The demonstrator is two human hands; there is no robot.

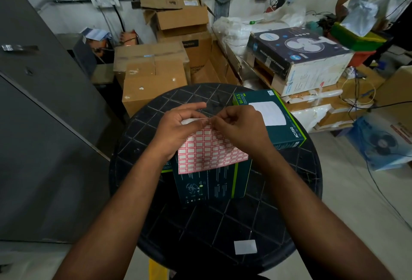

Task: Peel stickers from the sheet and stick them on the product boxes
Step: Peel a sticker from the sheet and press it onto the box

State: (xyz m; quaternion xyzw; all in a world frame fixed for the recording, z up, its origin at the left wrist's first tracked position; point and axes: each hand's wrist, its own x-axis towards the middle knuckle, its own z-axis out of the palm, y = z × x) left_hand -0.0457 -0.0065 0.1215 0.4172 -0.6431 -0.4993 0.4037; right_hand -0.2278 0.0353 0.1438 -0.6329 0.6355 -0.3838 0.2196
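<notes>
A sticker sheet of red-bordered white labels is held above a dark teal product box lying on the round black table. My left hand grips the sheet's upper left part. My right hand pinches at the sheet's top edge with thumb and forefinger, right against the left fingertips. A second teal box, marked Wi-Fi 5 and AC1350, lies at the table's right, behind my right hand. The corner of another box shows under my left wrist.
A small white paper square lies near the table's front edge. Brown cartons are stacked behind the table, a fan box at the right, a grey cabinet at the left. Cables run over the floor at the right.
</notes>
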